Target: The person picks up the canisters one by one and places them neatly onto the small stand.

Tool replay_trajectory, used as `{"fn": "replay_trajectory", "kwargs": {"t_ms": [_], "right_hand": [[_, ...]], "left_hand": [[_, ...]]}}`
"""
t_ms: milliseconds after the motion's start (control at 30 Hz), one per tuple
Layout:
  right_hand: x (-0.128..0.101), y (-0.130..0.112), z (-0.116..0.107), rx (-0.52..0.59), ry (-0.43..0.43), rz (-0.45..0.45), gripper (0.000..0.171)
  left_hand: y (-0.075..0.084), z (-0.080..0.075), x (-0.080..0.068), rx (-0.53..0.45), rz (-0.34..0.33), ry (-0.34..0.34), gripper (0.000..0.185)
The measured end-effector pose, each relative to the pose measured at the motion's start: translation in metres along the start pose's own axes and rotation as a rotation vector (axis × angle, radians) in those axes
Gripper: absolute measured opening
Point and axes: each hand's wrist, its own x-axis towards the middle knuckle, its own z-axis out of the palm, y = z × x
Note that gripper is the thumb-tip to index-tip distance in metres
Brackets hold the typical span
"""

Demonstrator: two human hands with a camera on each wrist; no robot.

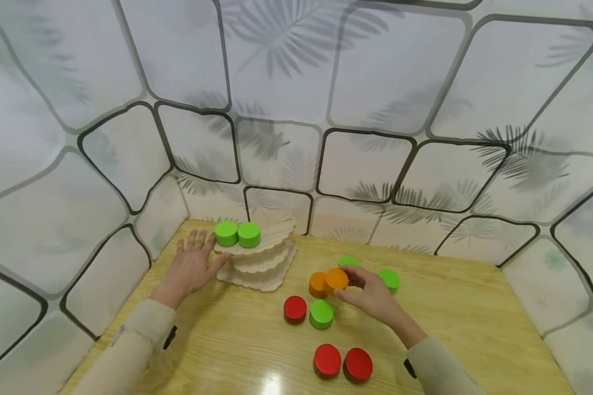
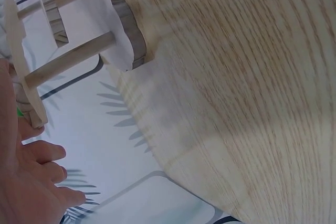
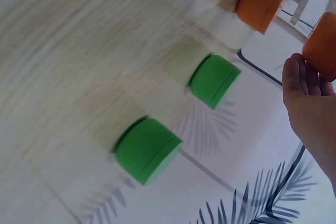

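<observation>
My right hand (image 1: 373, 296) pinches a round orange container (image 1: 336, 280) between thumb and fingers, raised off the table in the right wrist view. Beside it a second orange container (image 1: 318, 285) stands on the table. At the back left is a pale wooden three-tier stand with scalloped edges (image 1: 272, 236). Two green containers (image 1: 249, 235) sit side by side on its top tier. My left hand (image 1: 190, 269) is at the left edge of that tier, fingers spread, index finger by the left green container (image 1: 225, 233) and thumb along the front edge.
Green containers (image 1: 389, 280) (image 3: 147, 150) stand behind and beyond my right hand, one partly hidden. In front are a red container (image 1: 295, 309), a green one (image 1: 321, 314) and two more red ones (image 1: 328, 361) nearer me. Patterned panels (image 1: 365, 164) enclose the wooden table.
</observation>
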Motion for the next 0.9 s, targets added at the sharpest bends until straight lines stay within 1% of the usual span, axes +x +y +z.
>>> {"fn": "replay_trajectory", "kwargs": {"t_ms": [167,333,667,900], "right_hand": [[0.015,-0.01,0.004,0.014,-0.006,-0.006,0.063],[0.029,-0.023,0.01,0.035,-0.002,-0.035,0.062],[0.054,-0.048,0.024,0.036,-0.002,-0.084,0.054],[0.068,-0.059,0.035,0.02,0.009,-0.074,0.055]], "left_hand": [[0.0,0.001,0.002,0.001,0.001,0.002,0.087],[0.001,-0.001,0.001,0.016,-0.011,0.001,0.086],[0.003,-0.004,-0.001,0.01,-0.038,-0.013,0.088],[0.003,-0.002,0.0,0.016,-0.041,-0.007,0.088]]}}
